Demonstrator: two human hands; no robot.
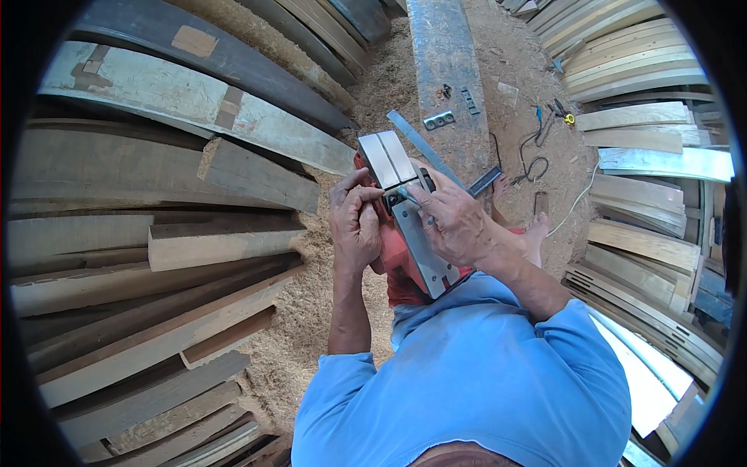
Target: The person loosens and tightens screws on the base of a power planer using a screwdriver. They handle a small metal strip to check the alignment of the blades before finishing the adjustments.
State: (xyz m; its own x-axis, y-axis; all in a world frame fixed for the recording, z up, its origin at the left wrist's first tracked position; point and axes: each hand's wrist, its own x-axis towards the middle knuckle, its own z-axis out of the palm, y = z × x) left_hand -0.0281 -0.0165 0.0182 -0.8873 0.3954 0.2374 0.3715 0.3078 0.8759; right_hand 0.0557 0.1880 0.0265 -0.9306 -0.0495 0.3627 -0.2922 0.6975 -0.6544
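Observation:
A red electric planer [424, 245] lies upside down across my lap, its two grey metal sole plates facing up. My left hand [355, 222] grips the planer's left side, with fingers bent beside the gap between the plates. My right hand [459, 222] is closed over the right side of that gap, its fingertips pinched at the cutter area. A thin metal piece seems to be at those fingertips, but it is too small to name. Just beyond the planer, a try square [428, 148] with a dark stock lies on a long worn plank [443, 47].
A holed metal block [440, 120] and a smaller holed strip [470, 101] lie on the plank. Yellow-handled pliers [566, 115] and a dark cord [537, 167] are on the shavings-strewn floor to the right. Stacked boards [101, 167] crowd the left; more boards [638, 121] line the right.

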